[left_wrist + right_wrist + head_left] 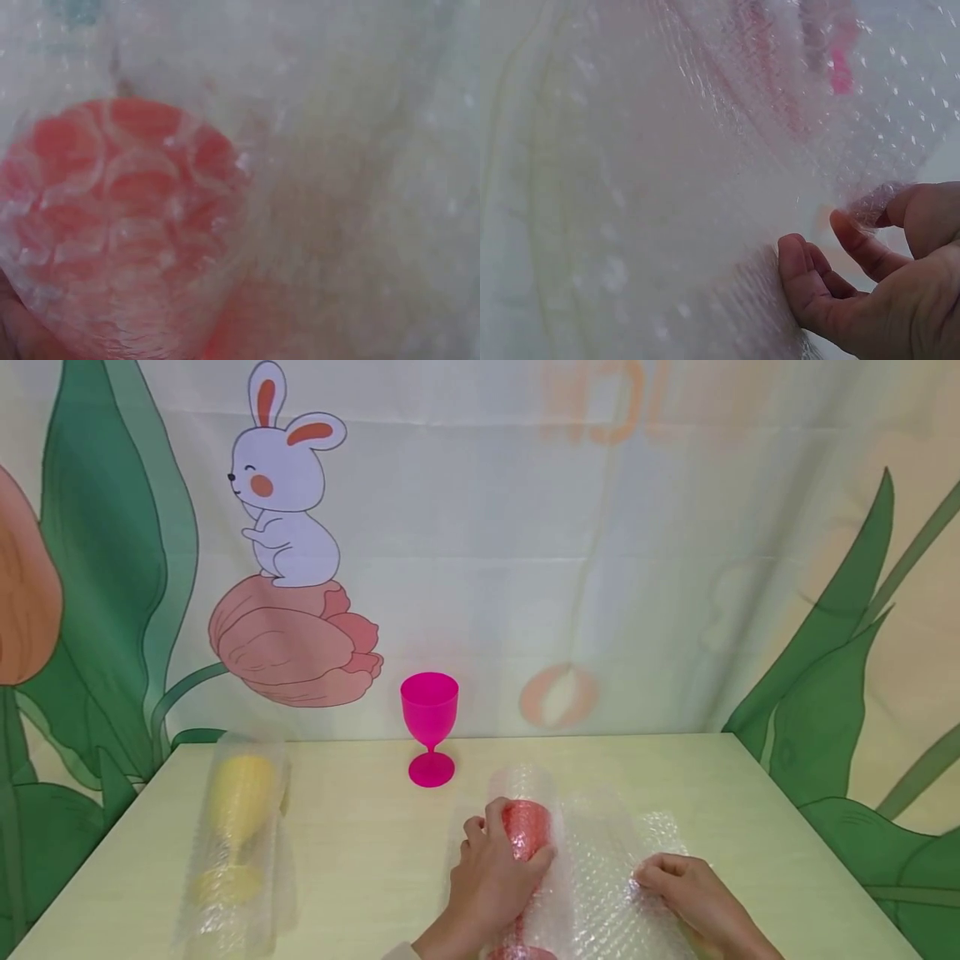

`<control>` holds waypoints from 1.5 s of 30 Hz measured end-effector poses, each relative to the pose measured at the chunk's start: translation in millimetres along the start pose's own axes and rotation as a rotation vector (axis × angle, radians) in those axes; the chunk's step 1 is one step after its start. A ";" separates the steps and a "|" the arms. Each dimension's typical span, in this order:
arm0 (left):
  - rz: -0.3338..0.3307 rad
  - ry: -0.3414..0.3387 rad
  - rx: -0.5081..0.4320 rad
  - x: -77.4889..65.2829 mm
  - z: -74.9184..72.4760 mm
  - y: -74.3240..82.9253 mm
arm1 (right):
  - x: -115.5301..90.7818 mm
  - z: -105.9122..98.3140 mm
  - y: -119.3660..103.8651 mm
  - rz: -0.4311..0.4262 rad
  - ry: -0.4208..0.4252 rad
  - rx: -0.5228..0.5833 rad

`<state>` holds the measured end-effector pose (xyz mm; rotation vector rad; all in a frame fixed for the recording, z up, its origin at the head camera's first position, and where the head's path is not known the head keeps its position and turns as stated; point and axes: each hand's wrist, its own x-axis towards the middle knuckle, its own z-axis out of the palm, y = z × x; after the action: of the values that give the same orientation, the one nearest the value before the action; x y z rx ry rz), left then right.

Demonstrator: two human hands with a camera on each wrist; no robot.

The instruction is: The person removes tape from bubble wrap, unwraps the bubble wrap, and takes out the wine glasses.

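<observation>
A red goblet (527, 828) lies on its side at the front of the table, its cup pointing away and bubble wrap (600, 860) over it. My left hand (491, 868) holds the goblet's cup through the wrap, fingers on one side and thumb on the other. To the right, my right hand (693, 893) pinches the loose part of the sheet. Close up in the left wrist view, bubbles cover the red cup (127, 195). In the right wrist view the wrap (667, 187) fills most of the picture, with the right hand's fingers at its edge.
On the left of the table (360, 860) lies a yellow goblet (242, 793) rolled in bubble wrap. A bright pink goblet (430, 706) stands upright near the back edge. Behind the table hangs a printed curtain (465, 527) with a rabbit and flowers.
</observation>
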<state>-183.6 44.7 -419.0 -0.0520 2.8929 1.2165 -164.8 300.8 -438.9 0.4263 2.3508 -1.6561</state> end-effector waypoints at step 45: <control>0.017 -0.001 -0.152 5.4 -15.2 2.3 | -5.3 -20.8 6.7 0.033 0.066 -0.048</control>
<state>-188.9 35.3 -406.8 -0.0266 2.7995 1.4365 -157.9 321.9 -435.9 0.5157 2.4118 -1.5911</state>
